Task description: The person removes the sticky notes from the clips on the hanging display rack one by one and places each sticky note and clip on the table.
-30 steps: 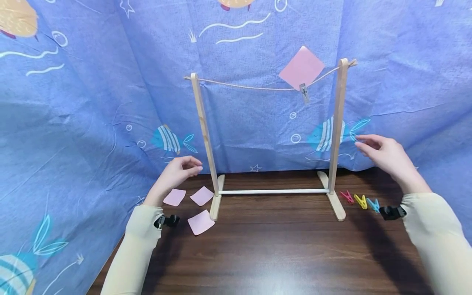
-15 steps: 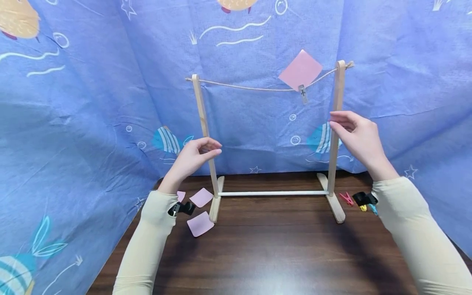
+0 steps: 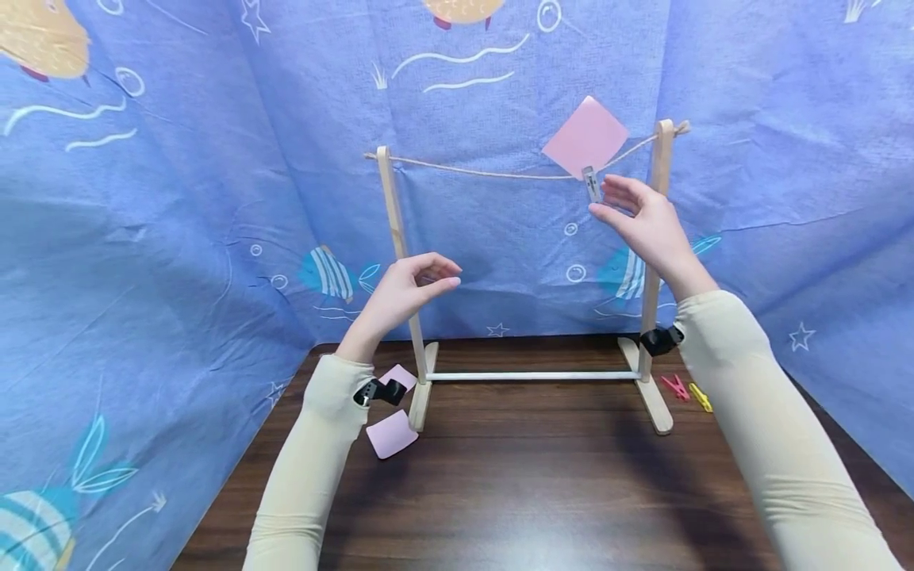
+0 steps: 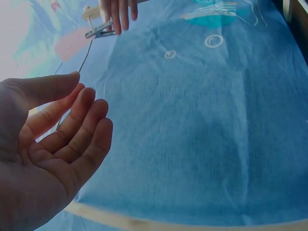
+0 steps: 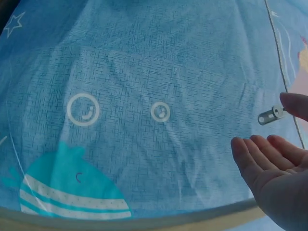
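A square pink paper point(image 3: 587, 136) stands on its corner at a thin cord point(image 3: 478, 170), held there by a metal clip point(image 3: 591, 184). The cord runs between two wooden posts. Close to the clip's right is my right hand point(image 3: 646, 226), thumb and fingers spread apart. In the right wrist view the clip point(image 5: 270, 115) shows in the gap between thumb and fingertips. Lower, in front of the left post, hovers my left hand point(image 3: 410, 293), fingers loosely bent and holding nothing. The left wrist view shows the clip point(image 4: 100, 32) beside the other hand's fingers.
Pink paper point(image 3: 393, 434) lies by the left foot of the stand, with another sheet partly behind the left wrist. A red clothespin point(image 3: 675, 387) and a yellow clothespin point(image 3: 700, 397) lie right of the stand. A white crossbar point(image 3: 535, 376) joins the posts low down. Blue patterned cloth hangs behind.
My right hand has moved left and up, from right of the right post to the clip. The left hand has moved right and up from beside the left post. The clipped paper stays on the cord.
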A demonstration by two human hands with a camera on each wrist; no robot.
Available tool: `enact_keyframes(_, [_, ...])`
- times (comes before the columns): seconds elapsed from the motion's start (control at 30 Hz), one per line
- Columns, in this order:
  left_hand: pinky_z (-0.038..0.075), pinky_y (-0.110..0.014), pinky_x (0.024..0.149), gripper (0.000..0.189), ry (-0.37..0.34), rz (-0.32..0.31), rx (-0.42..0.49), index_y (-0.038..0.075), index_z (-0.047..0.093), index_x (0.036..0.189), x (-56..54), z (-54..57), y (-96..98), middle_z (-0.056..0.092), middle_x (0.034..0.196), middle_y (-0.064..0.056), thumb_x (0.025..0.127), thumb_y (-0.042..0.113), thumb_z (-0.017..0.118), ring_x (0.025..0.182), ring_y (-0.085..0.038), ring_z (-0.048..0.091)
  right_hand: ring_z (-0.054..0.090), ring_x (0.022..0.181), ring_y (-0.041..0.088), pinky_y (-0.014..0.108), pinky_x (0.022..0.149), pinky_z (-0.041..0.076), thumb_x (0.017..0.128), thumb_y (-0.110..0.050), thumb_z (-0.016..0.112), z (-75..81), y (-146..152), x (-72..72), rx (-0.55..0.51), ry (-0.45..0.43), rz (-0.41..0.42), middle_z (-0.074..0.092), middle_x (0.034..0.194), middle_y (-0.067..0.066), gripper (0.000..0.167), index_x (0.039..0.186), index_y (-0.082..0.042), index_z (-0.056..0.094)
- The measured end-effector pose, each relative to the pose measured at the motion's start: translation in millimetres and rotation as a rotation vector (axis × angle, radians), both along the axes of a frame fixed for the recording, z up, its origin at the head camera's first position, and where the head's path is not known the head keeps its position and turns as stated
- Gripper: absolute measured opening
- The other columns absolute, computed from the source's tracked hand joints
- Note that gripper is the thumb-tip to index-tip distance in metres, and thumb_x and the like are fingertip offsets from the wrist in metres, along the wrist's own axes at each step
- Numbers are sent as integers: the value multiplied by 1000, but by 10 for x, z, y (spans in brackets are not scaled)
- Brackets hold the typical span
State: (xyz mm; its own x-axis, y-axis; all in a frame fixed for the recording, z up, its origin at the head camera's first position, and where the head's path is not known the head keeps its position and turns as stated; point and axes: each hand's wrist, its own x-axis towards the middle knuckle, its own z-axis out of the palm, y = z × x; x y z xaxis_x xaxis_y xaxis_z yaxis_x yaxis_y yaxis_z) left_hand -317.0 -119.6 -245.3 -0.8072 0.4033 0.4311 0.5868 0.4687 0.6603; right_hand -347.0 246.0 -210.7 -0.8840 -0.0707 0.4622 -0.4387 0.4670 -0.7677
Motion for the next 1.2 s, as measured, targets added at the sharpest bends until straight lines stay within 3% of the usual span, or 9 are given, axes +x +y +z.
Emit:
enact_keyframes(0.17, [54,-35,85,20,12,-32,-2,13,72,113,-6,-4,93,72,104,-1,97,26,70,95,-15,66,39,144,28,47,116,34,97,-42,66,4,-63,-81,-59,-63,68,39,157,15,75,157,-14,34])
enact_keyframes(0.3, [54,-34,84,21,3,-53,-3,12,72,113,-23,-25,155,72,103,-1,97,25,70,94,-14,66,46,139,26,44,113,39,97,-39,68,-32,-87,-47,-82,-56,82,44,154,15,74,157,-14,33])
enact_keyframes(0.5, [54,-33,84,19,5,-84,2,11,72,112,-46,-35,230,71,102,0,97,23,70,94,-14,65,62,113,9,21,93,51,94,-18,74,-84,-137,73,-191,76,54,62,129,10,63,149,-13,46])
enact_keyframes(0.6, [54,-33,84,18,4,-95,0,12,72,112,-64,-40,275,71,101,1,97,23,70,93,-13,65,64,105,6,17,88,52,92,-8,75,-62,-174,124,-218,159,59,65,121,8,59,145,-13,51])
enact_keyframes(0.87, [53,-32,83,20,-11,-124,9,14,72,113,-228,-78,461,72,102,3,97,27,69,92,-12,65,63,92,-1,16,84,50,94,-11,73,189,-228,164,-22,319,-52,69,109,13,47,138,-13,59])
enact_keyframes(1.03, [51,-31,79,25,-22,-94,50,11,71,117,-389,-102,659,72,103,0,97,26,70,91,-14,65,59,83,-8,15,74,45,93,-19,74,359,-215,142,96,314,-107,70,104,12,47,138,-13,61])
enact_keyframes(1.2, [52,-30,83,38,-34,-42,138,6,65,128,-565,-116,927,69,115,-5,97,27,70,98,-16,66,57,84,-2,19,72,42,95,-30,71,501,-213,127,185,255,-133,69,102,8,46,137,-14,62])
